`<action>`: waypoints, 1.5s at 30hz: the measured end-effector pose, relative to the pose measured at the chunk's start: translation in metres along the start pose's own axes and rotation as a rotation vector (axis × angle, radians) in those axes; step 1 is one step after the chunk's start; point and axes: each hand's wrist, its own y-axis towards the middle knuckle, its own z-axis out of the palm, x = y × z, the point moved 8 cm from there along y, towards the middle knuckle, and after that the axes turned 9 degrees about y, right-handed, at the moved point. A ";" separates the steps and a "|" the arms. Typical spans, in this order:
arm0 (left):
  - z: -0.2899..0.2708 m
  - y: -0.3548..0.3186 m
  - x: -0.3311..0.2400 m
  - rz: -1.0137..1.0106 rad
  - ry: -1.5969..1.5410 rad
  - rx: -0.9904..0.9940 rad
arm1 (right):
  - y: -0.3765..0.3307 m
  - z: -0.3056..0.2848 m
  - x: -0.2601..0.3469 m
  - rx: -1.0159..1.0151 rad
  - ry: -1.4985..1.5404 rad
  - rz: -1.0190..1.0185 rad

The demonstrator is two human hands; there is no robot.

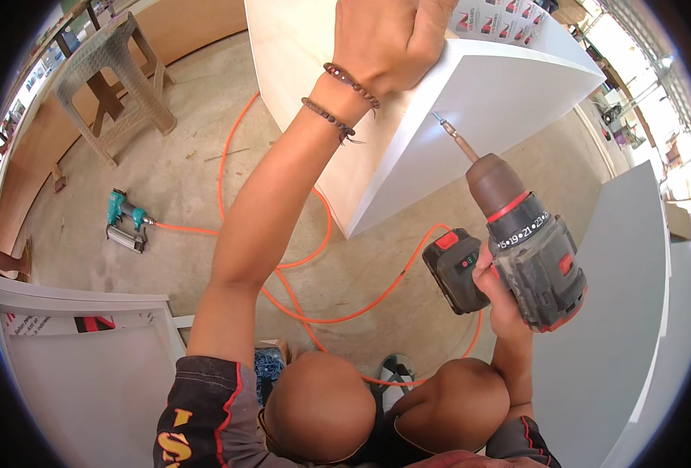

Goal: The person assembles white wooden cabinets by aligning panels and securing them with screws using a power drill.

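Observation:
My right hand point(503, 300) is wrapped round the handle of a dark cordless drill point(526, 234) with red trim. Its long bit ends in a small screw point(438, 117), whose tip is at the white side panel of a box-shaped cabinet point(486, 101), near the panel's edge. A light from the drill shines on that spot. At the upper edge of the view, my left hand point(392, 43) is curled over the cabinet's top edge close to the screw. Its fingertips are hidden behind the hand and cut off by the frame.
A teal nail gun point(127, 218) lies on the concrete floor, its orange hose point(345, 318) looping beneath the cabinet and past my feet. A plastic stool point(115, 82) stands at upper left. White panels point(88, 366) flank me. Beside my knee sits a box of blue screws point(268, 365).

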 end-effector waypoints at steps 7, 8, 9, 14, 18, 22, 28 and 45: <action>-0.001 -0.001 -0.001 -0.022 0.025 -0.003 | 0.005 0.005 -0.004 0.010 0.055 0.019; -0.002 -0.002 0.000 -0.025 0.037 -0.005 | 0.005 0.006 -0.002 0.004 0.049 0.002; -0.002 -0.001 0.001 -0.025 0.046 -0.007 | 0.006 0.004 0.001 -0.007 0.043 -0.017; -0.002 -0.001 -0.006 -0.084 0.085 0.007 | 0.005 0.001 -0.009 -0.096 -0.014 -0.121; 0.002 -0.001 -0.007 -0.101 -0.061 0.032 | 0.017 -0.002 0.016 -0.036 -0.143 -0.241; 0.000 -0.005 0.001 -0.026 0.161 0.117 | 0.025 -0.002 0.009 -0.007 -0.052 -0.222; -0.087 -0.091 -0.036 -0.267 0.226 -0.052 | -0.013 0.001 -0.022 -0.056 0.122 -0.255; -0.263 -0.449 -0.215 -1.161 0.500 0.916 | -0.102 0.042 -0.145 -0.057 0.683 0.496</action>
